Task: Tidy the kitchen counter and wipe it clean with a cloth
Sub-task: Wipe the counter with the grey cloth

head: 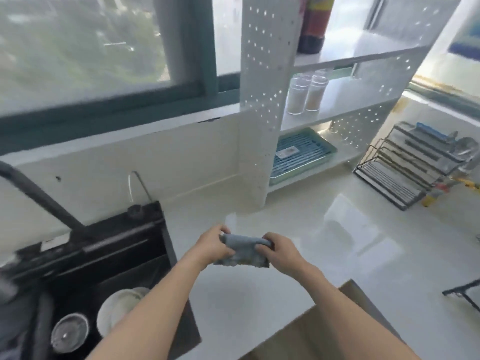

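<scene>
I can't read the label on the dark bottle [313, 24] on the white shelf unit [259, 100]; the top edge cuts its neck off. Left of the shelf unit, the whole sink [109, 258] area is smeared, and the faucet [39, 193] runs out of frame. Right of the shelf unit, a black wire frame [465, 294] is clipped by the edge. My fingers hide both ends of the cloth [244, 252].
</scene>
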A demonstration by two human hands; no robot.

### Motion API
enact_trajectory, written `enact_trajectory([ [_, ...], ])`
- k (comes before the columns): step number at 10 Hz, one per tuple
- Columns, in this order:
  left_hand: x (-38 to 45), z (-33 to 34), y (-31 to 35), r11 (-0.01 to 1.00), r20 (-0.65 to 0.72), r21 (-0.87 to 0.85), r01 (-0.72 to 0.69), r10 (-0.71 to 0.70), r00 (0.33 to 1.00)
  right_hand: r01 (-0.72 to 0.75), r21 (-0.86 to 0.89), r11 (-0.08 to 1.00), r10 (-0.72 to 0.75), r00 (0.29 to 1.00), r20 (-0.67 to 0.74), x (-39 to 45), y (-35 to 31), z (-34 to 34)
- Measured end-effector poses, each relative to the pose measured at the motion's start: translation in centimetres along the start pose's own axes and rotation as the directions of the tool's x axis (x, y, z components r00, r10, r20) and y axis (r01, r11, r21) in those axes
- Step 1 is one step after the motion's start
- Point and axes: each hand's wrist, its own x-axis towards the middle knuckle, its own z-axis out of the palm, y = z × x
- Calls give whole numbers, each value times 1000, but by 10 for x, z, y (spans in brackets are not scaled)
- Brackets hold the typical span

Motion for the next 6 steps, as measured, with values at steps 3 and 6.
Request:
enact_trajectory([
  [3,57,-47,-58,919,-437,-369,142,-306,846,-216,387,896,155,971,183,124,-51,56],
  [6,121,-119,-47,947,-472,-271,171,-285,834,-156,351,923,106,981,160,236,-119,78],
])
